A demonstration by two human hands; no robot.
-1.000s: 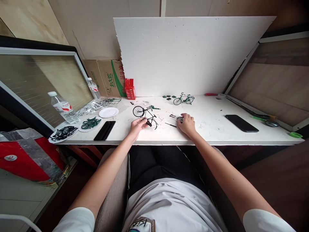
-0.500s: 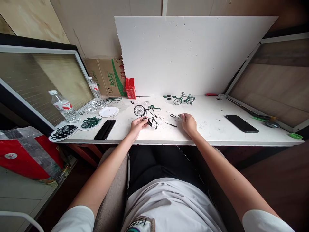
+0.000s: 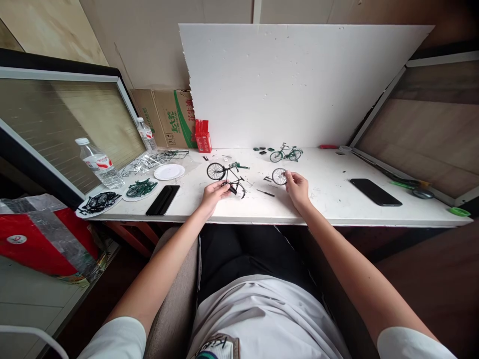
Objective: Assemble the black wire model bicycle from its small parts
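My left hand (image 3: 215, 197) is closed on a black model bicycle frame (image 3: 235, 187), its fingertips at the frame's lower left. A black wheel (image 3: 216, 171) lies or stands at the far end of this frame; whether it is attached I cannot tell. Between the fingers of my right hand (image 3: 297, 188) a spoked model wheel (image 3: 279, 176) is held by its right edge, facing me. Just left of that wheel lies a small black part (image 3: 268, 179). A thin dark tool (image 3: 265, 193) rests on the white table between my hands. Small green parts (image 3: 239, 165) lie behind the frame.
An assembled green model bicycle (image 3: 286, 153) stands at the back. On the left are plates of black parts (image 3: 99, 203) and green parts (image 3: 141, 188), a white plate (image 3: 169, 172), a phone (image 3: 162, 200) and water bottles (image 3: 98, 163). Another phone (image 3: 375, 192) lies right.
My right hand has turned and lifted slightly, and the wheel in it now shows its full round face. My left hand and the bicycle frame have hardly moved.
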